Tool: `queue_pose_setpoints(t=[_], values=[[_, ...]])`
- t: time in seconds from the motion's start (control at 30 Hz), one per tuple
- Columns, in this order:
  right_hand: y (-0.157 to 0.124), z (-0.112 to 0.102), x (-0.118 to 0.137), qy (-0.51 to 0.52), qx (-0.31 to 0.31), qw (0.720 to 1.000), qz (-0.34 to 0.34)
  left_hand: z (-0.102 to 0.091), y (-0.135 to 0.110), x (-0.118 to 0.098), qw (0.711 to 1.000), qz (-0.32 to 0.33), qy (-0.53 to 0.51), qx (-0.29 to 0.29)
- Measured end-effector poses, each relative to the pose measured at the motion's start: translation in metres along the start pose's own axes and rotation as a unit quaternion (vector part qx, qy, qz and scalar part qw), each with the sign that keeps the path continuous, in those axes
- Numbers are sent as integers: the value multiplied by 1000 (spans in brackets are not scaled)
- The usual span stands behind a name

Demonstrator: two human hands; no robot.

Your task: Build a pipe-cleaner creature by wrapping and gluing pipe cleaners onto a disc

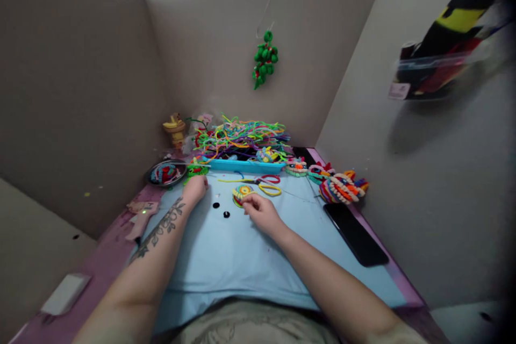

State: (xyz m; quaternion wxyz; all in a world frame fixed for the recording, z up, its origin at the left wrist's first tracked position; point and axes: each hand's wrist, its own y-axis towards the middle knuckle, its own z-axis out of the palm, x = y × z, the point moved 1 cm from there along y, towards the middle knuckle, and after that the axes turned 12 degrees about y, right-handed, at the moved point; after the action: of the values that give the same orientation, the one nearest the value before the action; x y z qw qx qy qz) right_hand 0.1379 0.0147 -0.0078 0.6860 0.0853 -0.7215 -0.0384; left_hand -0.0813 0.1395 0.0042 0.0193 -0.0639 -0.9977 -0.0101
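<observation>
My right hand (263, 214) pinches the lower right edge of a small round crocheted piece (242, 191) in yellow, green and red, which rests on the light blue cloth. At the left, my left hand (195, 188) is closed, its knuckles up, just in front of a green crocheted piece (197, 170). What its fingers hold, if anything, is hidden. Between the hands lie a flat black disc (216, 205) and another black disc (226, 215) with a light centre. Scissors (269, 185) with one red and one yellow handle loop lie behind my right hand.
A blue tray (245, 166) heaped with colourful yarn strands (245, 137) spans the back. Left are a dark bowl (182, 176) and a pink glue gun (142, 220). Right are several crocheted pieces (342, 189) and a black phone (357, 235). Grey panels (226, 64) enclose the table.
</observation>
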Motion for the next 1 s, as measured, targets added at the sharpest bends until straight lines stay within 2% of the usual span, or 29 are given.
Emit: queue_pose_setpoints(t=[0.1,0.2,0.27,0.33,0.37,0.4,0.5,0.63,0.67,0.77,0.8,0.9,1.0], values=[[2,-21,2,11,2,1000,14,-11,-1,-3,999,-2,12,-49],[1,-40,0,-25,6,999,20,-20,-16,-10,996,30,10,-81],[0,-47,1,-58,15,998,14,-20,-30,-17,991,125,-32,-22],[2,-51,4,-89,33,996,-6,-16,-44,-25,966,235,-100,46],[4,-51,7,-102,42,994,-19,-13,-49,-27,957,257,-116,64],[6,-50,9,-115,50,992,-32,-9,-53,-29,957,258,-119,65],[18,-47,15,-146,64,985,-66,-3,-56,-30,976,192,-89,47],[39,-47,17,-155,62,983,-71,-8,-62,-31,990,109,-88,2],[44,-48,18,-151,57,984,-71,-11,-66,-33,988,111,-104,3],[63,-53,18,-135,36,988,-72,-14,-79,-45,963,211,-158,61],[71,-54,18,-129,28,989,-72,-12,-82,-50,960,217,-161,69],[95,-56,18,-114,-2,991,-74,-2,-84,-58,969,186,-148,61],[121,-55,23,-112,-31,989,-87,9,-80,-57,976,160,-148,19]])
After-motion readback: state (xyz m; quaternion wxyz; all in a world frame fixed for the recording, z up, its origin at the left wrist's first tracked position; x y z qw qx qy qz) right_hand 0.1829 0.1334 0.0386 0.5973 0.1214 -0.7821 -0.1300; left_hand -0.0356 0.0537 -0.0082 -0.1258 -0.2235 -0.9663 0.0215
